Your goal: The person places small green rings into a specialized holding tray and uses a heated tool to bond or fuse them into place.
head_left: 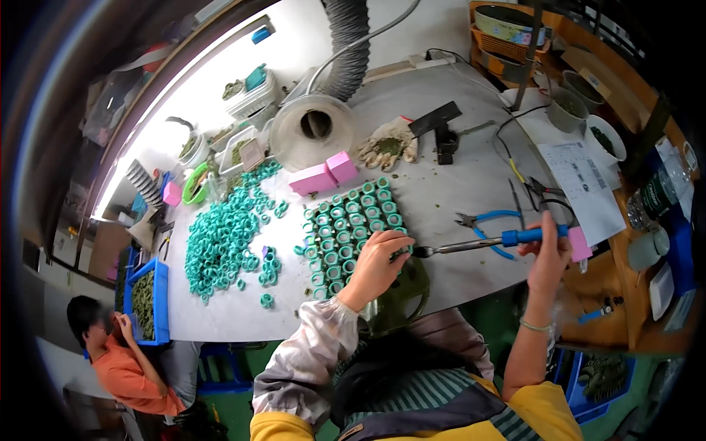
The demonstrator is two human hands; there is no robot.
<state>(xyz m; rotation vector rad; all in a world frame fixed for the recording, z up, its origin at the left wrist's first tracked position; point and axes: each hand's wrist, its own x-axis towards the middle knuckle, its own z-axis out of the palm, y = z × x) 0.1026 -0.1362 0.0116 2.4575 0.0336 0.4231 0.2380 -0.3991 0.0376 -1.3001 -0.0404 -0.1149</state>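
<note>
My right hand (547,253) grips the blue handle of a soldering iron (471,244). The iron's metal shaft points left, and its dark tip lies close to my left fingertips. My left hand (381,266) rests over the right side of a block of teal rings (342,234) set in rows. Its fingers are pinched together at the block's edge; whatever they hold is too small to tell. Left of the block spreads a pile of loose teal rings (220,239). An olive-green piece with an opening (393,312) sits at the table edge below my left hand.
Pink blocks (323,175), a work glove (390,145) and a clear funnel on a grey hose (346,51) stand behind the rows. Blue-handled pliers (489,217) and a printed sheet (581,187) lie right. At lower left, another person (132,367) sits beside a blue crate (163,303).
</note>
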